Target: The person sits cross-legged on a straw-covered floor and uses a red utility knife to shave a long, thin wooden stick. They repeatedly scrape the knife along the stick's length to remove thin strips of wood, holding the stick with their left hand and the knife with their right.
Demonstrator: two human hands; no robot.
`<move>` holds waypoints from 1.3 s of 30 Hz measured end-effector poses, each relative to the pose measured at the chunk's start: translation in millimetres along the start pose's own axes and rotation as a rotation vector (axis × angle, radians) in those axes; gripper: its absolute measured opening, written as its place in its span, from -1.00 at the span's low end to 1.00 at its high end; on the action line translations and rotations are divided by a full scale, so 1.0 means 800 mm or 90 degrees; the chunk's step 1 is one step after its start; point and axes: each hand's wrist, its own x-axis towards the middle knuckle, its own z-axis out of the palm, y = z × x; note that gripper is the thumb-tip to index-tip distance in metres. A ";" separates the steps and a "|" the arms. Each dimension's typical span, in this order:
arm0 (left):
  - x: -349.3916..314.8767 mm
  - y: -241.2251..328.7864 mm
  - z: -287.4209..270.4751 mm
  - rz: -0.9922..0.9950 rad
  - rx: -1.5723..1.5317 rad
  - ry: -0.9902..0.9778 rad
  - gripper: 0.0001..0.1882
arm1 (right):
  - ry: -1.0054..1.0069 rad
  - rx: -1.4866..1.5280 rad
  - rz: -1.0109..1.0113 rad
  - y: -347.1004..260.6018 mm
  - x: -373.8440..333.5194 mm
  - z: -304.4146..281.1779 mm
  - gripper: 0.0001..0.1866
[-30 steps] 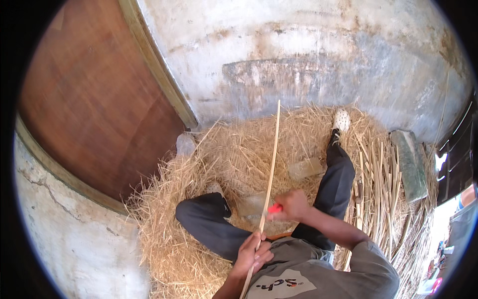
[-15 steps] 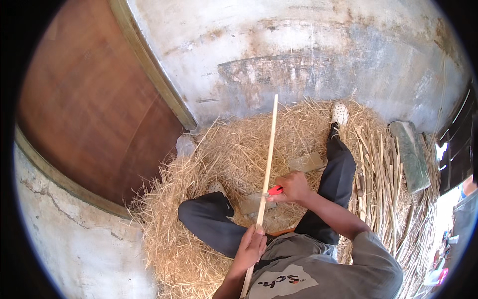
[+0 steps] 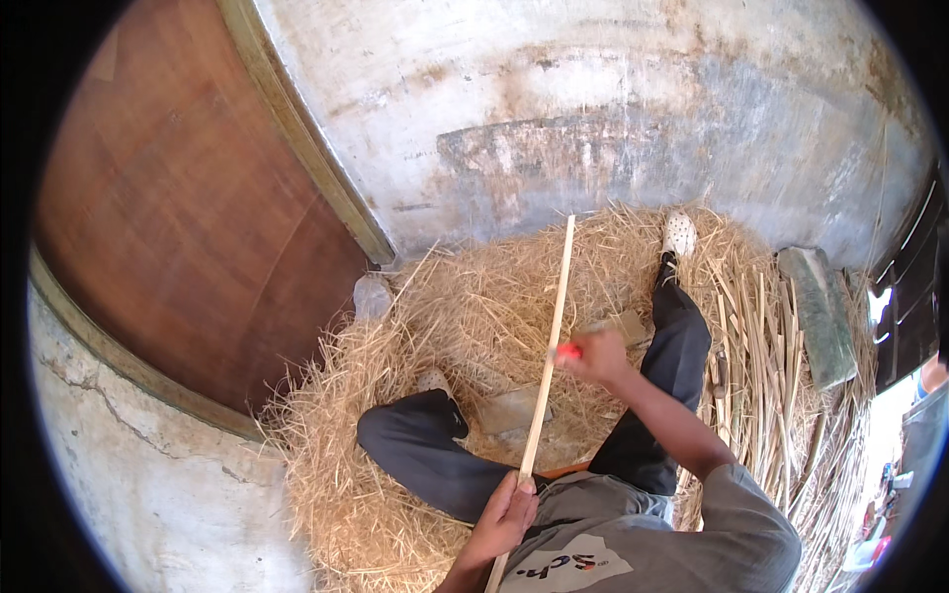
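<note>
A long, pale strip of wood or bamboo [image 3: 545, 403] slants up and away from my lap, its far end over the straw near the wall. My left hand [image 3: 507, 512] is closed around its lower part, close to my body. My right hand [image 3: 599, 356] is closed on a red-handled knife [image 3: 567, 352]. The knife meets the strip above its middle, and its blade is too blurred to make out clearly.
Shavings and straw [image 3: 494, 296] cover the ground between my legs and up to the wall [image 3: 573, 109]. Thin sticks [image 3: 756, 346] lie in a pile on the right, beside a greenish stone slab [image 3: 817, 316]. A brown door [image 3: 188, 198] stands at the left.
My right hand with the red-handled knife has moved up along the strip, away from my body. The strip's far end has shifted slightly right and nearer.
</note>
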 end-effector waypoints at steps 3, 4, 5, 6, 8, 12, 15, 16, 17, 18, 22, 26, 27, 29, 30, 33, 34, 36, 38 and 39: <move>-0.015 0.005 0.004 -0.040 0.031 -0.004 -0.78 | -0.045 -0.043 0.046 0.017 0.039 -0.039 -0.35; -0.013 0.010 0.005 -0.051 0.046 -0.004 -0.78 | -0.017 -0.038 0.038 0.031 0.050 -0.037 -0.34; -0.011 0.011 0.004 -0.042 0.039 -0.015 -0.77 | 0.011 -0.032 0.029 0.045 0.061 -0.037 -0.34; -0.013 0.007 0.005 -0.036 0.027 -0.022 -0.77 | 0.026 -0.032 0.051 0.055 0.074 -0.038 -0.34; -0.016 0.002 0.006 -0.024 0.015 -0.045 -0.76 | 0.049 -0.036 0.102 0.077 0.093 -0.045 -0.33; -0.019 -0.011 0.004 -0.026 0.027 -0.047 -0.78 | 0.106 -0.085 0.030 0.105 0.117 -0.060 -0.24; -0.024 -0.011 0.002 -0.026 0.011 -0.055 -0.79 | 0.111 -0.079 0.052 0.114 0.138 -0.064 -0.23; -0.028 -0.005 0.004 -0.027 0.001 -0.063 -0.80 | 0.144 -0.119 0.049 0.129 0.148 -0.060 -0.23; -0.029 -0.001 0.004 -0.029 -0.008 -0.072 -0.81 | 0.147 -0.132 0.057 0.148 0.153 -0.063 -0.24; -0.029 -0.002 0.004 -0.041 0.024 -0.055 -0.84 | 0.147 -0.140 0.062 0.151 0.160 -0.068 -0.24; -0.035 -0.125 -0.057 -0.100 -0.160 -0.135 -0.77 | 0.117 -0.118 0.309 0.223 0.177 -0.054 -0.22; -0.065 -0.068 -0.024 -0.090 0.038 -0.079 -0.75 | -0.002 -0.074 0.551 0.253 0.156 -0.085 -0.07; -0.061 -0.047 -0.018 -0.081 0.003 -0.066 -0.82 | 0.030 -0.045 0.517 0.244 0.157 -0.085 -0.04; -0.052 -0.023 -0.006 -0.072 -0.086 -0.043 -0.89 | 0.077 -0.003 0.448 0.223 0.138 -0.079 0.01; -0.035 -0.015 -0.007 -0.090 -0.067 -0.076 -0.85 | 0.149 0.005 0.410 0.249 0.126 -0.055 -0.07; 0.014 0.008 0.000 -0.069 0.125 -0.080 -0.80 | 0.082 0.349 0.311 0.185 0.077 0.003 -0.26; 0.026 0.010 -0.001 -0.047 0.128 -0.070 -0.78 | 0.049 0.525 0.365 0.151 0.054 0.018 -0.30; 0.043 0.011 -0.003 0.001 0.126 -0.037 -0.73 | -0.051 0.822 0.363 0.052 0.002 -0.001 -0.36; 0.059 0.020 -0.005 -0.002 0.150 -0.045 -0.70 | -0.080 0.947 0.385 -0.005 -0.025 -0.015 -0.49; 0.061 0.021 -0.009 -0.007 0.163 -0.046 -0.69 | -0.066 0.942 0.388 -0.029 -0.029 -0.021 -0.57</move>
